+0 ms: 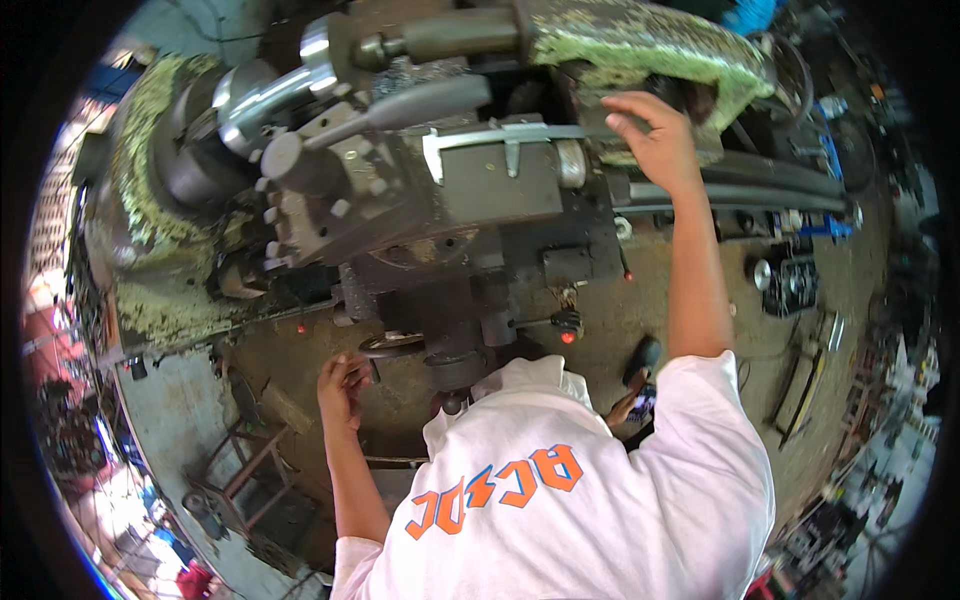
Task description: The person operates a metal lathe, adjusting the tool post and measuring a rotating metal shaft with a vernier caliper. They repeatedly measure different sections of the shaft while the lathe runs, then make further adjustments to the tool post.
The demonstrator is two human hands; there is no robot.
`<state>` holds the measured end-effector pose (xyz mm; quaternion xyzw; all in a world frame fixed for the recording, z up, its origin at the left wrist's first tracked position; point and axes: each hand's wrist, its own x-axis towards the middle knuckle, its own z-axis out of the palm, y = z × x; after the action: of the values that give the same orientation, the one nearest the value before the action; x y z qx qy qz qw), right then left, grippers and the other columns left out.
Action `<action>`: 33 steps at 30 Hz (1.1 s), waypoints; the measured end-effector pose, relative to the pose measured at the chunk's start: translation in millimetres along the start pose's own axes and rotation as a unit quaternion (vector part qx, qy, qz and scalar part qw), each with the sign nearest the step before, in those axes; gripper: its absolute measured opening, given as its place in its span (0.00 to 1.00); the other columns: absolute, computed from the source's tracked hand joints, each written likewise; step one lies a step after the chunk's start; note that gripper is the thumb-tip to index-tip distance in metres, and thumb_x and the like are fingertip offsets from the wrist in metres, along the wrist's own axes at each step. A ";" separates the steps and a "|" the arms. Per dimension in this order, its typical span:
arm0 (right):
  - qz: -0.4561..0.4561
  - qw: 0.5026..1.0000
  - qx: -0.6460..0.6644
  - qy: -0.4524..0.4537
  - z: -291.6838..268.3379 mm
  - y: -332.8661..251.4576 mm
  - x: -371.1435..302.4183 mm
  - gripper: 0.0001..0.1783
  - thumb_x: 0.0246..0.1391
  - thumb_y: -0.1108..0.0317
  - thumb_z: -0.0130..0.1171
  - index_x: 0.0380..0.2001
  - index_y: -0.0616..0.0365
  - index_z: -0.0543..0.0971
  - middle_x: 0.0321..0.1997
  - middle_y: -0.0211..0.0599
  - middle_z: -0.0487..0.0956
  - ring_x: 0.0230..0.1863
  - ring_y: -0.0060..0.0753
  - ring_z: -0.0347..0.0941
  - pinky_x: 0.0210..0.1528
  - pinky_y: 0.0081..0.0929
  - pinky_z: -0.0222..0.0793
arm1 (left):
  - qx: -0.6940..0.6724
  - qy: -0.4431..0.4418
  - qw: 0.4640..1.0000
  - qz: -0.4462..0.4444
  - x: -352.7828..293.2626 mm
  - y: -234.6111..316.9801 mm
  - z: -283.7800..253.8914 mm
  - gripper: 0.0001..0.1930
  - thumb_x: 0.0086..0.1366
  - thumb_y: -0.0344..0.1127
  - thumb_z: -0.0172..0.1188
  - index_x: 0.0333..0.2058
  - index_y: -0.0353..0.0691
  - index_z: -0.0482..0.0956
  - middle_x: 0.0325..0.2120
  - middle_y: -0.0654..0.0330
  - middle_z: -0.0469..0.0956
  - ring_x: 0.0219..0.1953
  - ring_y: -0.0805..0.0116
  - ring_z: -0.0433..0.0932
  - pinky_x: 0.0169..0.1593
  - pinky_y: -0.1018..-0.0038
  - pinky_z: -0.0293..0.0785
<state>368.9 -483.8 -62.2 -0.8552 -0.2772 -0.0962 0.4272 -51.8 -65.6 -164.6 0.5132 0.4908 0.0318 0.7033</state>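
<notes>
My right hand (655,145) reaches up over the lathe bed with thumb and fingers apart, near the beam end of a vernier caliper (512,134). That caliper lies across a flat dark metal block (500,185) on the carriage. My left hand (343,388) is lower down with bent fingers at the left rim of a small handwheel (392,347); its grip there is partly hidden. Left of the caliper stands the tool post (325,190) with its long lever (425,103). Behind it, a shiny stepped steel shaft (268,108) runs out of the chuck (195,150).
The worn green tailstock (645,40) stands at the back right, its quill (460,35) toward the shaft. A red-knobbed lever (567,336) sticks out below the carriage. On the floor are a metal stand (245,470) at left and a dark machine part (790,280) at right.
</notes>
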 end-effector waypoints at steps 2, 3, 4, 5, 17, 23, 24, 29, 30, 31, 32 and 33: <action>0.010 0.985 0.038 0.169 -15.5 9.6 -43.3 0.11 0.63 0.72 0.65 0.47 0.62 0.85 0.45 0.40 0.85 0.47 0.30 0.81 0.45 0.27 0.78 | 0.045 0.054 0.998 -0.005 16.5 -13.1 -21.2 0.16 0.72 0.41 0.62 0.50 0.36 0.76 0.38 0.55 0.82 0.36 0.66 0.83 0.38 0.73 0.76; 0.073 0.951 0.093 0.285 -17.6 19.2 -70.5 0.11 0.63 0.74 0.64 0.47 0.64 0.85 0.45 0.41 0.85 0.45 0.28 0.81 0.43 0.26 0.77 | 0.060 0.082 0.995 -0.004 24.0 -21.2 -29.8 0.17 0.71 0.42 0.62 0.51 0.36 0.76 0.37 0.56 0.82 0.35 0.67 0.82 0.36 0.74 0.75; 0.105 0.907 0.156 0.376 -15.5 33.3 -98.4 0.10 0.63 0.75 0.63 0.46 0.66 0.84 0.44 0.42 0.85 0.43 0.27 0.80 0.41 0.24 0.77 | 0.082 0.085 0.993 -0.008 31.7 -29.2 -36.2 0.19 0.71 0.43 0.62 0.52 0.35 0.75 0.36 0.56 0.82 0.34 0.67 0.82 0.35 0.74 0.75; 0.119 0.878 0.157 0.436 -16.5 54.7 -123.9 0.09 0.63 0.77 0.62 0.45 0.68 0.83 0.43 0.41 0.84 0.39 0.26 0.79 0.39 0.23 0.77 | 0.100 0.097 0.990 -0.015 38.5 -37.2 -40.6 0.21 0.71 0.44 0.63 0.54 0.35 0.74 0.35 0.56 0.81 0.32 0.68 0.81 0.33 0.74 0.74; 0.308 0.907 -0.203 -0.201 165.9 312.1 -382.8 0.33 0.68 0.52 0.49 0.71 0.55 0.66 0.74 0.48 0.68 0.75 0.54 0.59 0.77 0.45 0.52 | 0.282 0.141 0.946 -0.074 73.8 -63.9 3.0 0.39 0.68 0.54 0.64 0.65 0.28 0.66 0.30 0.47 0.82 0.23 0.60 0.82 0.30 0.66 0.77; 0.328 0.821 -0.382 -0.270 172.3 289.0 -382.9 0.37 0.67 0.49 0.50 0.73 0.55 0.63 0.77 0.44 0.63 0.78 0.54 0.55 0.79 0.50 0.48 | 0.407 0.181 0.895 -0.018 95.3 -77.2 -7.2 0.37 0.66 0.60 0.62 0.57 0.28 0.76 0.44 0.38 0.83 0.38 0.48 0.86 0.45 0.60 0.80; 0.331 0.766 -0.466 -0.295 177.3 282.6 -388.5 0.39 0.68 0.45 0.51 0.74 0.56 0.62 0.78 0.44 0.61 0.78 0.53 0.54 0.79 0.53 0.48 | 0.416 0.179 0.891 -0.019 100.2 -82.6 -8.6 0.37 0.65 0.60 0.62 0.56 0.29 0.78 0.46 0.37 0.83 0.42 0.47 0.86 0.48 0.60 0.79; 0.180 0.575 -0.704 -0.376 197.7 254.0 -395.5 0.31 0.64 0.66 0.51 0.70 0.52 0.69 0.76 0.44 0.65 0.77 0.55 0.55 0.80 0.40 0.49 | 0.244 0.131 0.954 -0.114 119.4 -107.1 -13.6 0.34 0.64 0.58 0.61 0.53 0.28 0.80 0.47 0.39 0.83 0.50 0.49 0.83 0.52 0.62 0.75; 0.191 0.569 -0.676 -0.427 196.4 246.7 -391.2 0.30 0.63 0.68 0.51 0.69 0.51 0.71 0.74 0.44 0.68 0.76 0.53 0.58 0.79 0.40 0.52 | 0.243 0.131 0.956 -0.101 120.8 -109.5 -14.8 0.34 0.64 0.58 0.61 0.52 0.28 0.80 0.44 0.40 0.83 0.46 0.51 0.83 0.50 0.62 0.76; 0.176 0.564 -0.665 -0.457 195.1 240.9 -381.1 0.30 0.63 0.68 0.52 0.69 0.51 0.71 0.74 0.44 0.68 0.75 0.53 0.59 0.78 0.40 0.53 | 0.248 0.132 0.954 -0.102 121.7 -110.6 -15.8 0.34 0.64 0.58 0.61 0.51 0.28 0.80 0.41 0.42 0.84 0.43 0.52 0.84 0.48 0.63 0.76; 0.186 0.579 -0.636 -0.475 193.9 233.1 -372.3 0.30 0.63 0.67 0.53 0.69 0.51 0.72 0.73 0.44 0.69 0.74 0.53 0.60 0.78 0.40 0.54 | 0.227 0.125 0.962 -0.086 121.6 -111.2 -16.5 0.33 0.64 0.58 0.61 0.50 0.28 0.80 0.38 0.44 0.84 0.39 0.53 0.83 0.46 0.63 0.76; 0.202 0.607 -0.595 -0.486 192.3 225.4 -364.2 0.30 0.62 0.67 0.54 0.68 0.51 0.72 0.72 0.44 0.70 0.73 0.52 0.62 0.77 0.40 0.56 | 0.208 0.118 0.967 -0.084 121.2 -111.1 -17.2 0.32 0.64 0.57 0.61 0.49 0.28 0.80 0.35 0.46 0.83 0.35 0.55 0.83 0.44 0.63 0.76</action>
<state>178.9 -584.3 -479.7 -0.8762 -0.1459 0.2788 -0.3651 -52.7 -39.5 -327.8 0.5978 0.6076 -0.0701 0.5182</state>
